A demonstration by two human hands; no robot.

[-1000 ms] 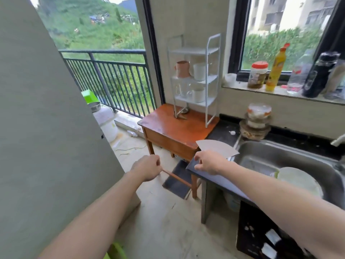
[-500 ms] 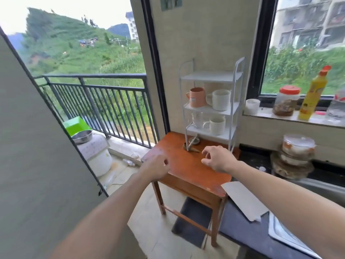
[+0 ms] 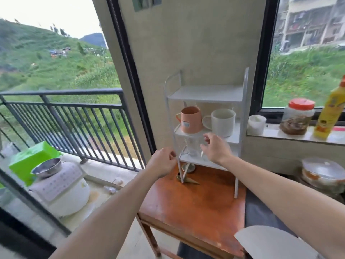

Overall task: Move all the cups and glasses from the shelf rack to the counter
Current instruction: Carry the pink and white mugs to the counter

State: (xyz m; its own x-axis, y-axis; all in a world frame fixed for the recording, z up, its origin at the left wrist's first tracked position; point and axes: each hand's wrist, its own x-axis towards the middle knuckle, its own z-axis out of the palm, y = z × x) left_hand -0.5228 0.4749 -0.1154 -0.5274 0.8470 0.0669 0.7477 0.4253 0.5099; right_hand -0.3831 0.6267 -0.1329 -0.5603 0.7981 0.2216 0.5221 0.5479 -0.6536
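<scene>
A white three-tier shelf rack (image 3: 207, 93) stands on a small wooden table (image 3: 196, 206). Its middle shelf carries a pink mug (image 3: 191, 119) on the left and a white mug (image 3: 223, 122) on the right. On the lowest shelf a clear glass (image 3: 192, 148) shows between my hands; whatever is behind my right hand is hidden. My right hand (image 3: 216, 148) is open, fingers spread, in front of that lowest shelf. My left hand (image 3: 163, 162) is loosely curled by the rack's front left post and holds nothing.
A dark counter (image 3: 261, 219) lies right of the table with a pale board (image 3: 270, 242) on it. The windowsill holds a white cup (image 3: 256, 124), a red-lidded jar (image 3: 297, 116) and a yellow bottle (image 3: 329, 113). Covered bowls (image 3: 323, 174) sit below. A balcony railing (image 3: 65, 113) and a white appliance (image 3: 61, 186) are on the left.
I have come closer to the rack. Both hands rose from over the table to the lowest shelf, and the right hand's fingers spread apart.
</scene>
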